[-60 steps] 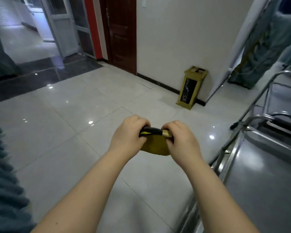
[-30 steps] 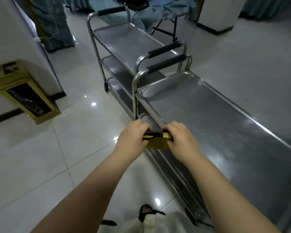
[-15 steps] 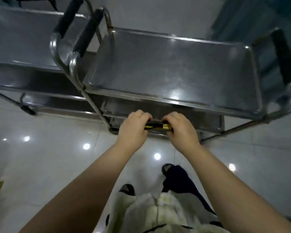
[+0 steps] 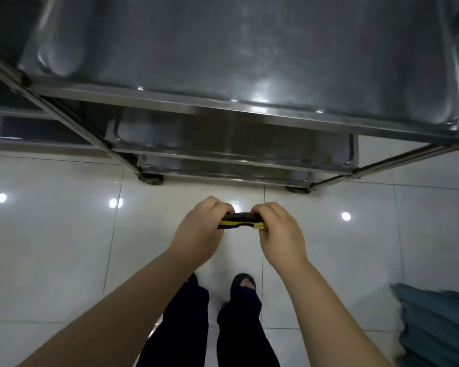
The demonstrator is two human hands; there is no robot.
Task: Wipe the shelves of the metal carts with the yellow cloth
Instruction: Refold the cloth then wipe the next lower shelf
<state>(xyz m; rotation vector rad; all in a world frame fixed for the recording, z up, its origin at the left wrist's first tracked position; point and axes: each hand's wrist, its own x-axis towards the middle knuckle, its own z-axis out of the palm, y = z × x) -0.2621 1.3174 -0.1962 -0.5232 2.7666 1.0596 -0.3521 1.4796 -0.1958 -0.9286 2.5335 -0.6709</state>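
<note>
Both hands are raised in front of the person over the glossy white tiled floor (image 4: pixel 51 234), just short of the near edge of the stainless-steel three-shelf cart (image 4: pixel 249 49). Between them is the folded yellow cloth with a black band (image 4: pixel 240 220), bunched into a short thick roll (only a strip of yellow shows under the black). The left hand (image 4: pixel 199 229) has its fingers curled round the cloth's left end, and the right hand (image 4: pixel 281 234) grips the right end the same way. The cloth touches no shelf; it is held in the air above the tiles. The cart's broad top shelf fills the upper view, with the middle shelf (image 4: pixel 236 140) and bottom shelf (image 4: pixel 223 168) showing beneath its near edge. A second metal cart (image 4: pixel 24 131) stands at the left. Open-toed dark shoes (image 4: pixel 245 284) show below, and teal fabric (image 4: pixel 440 321) lies at the lower right.
</note>
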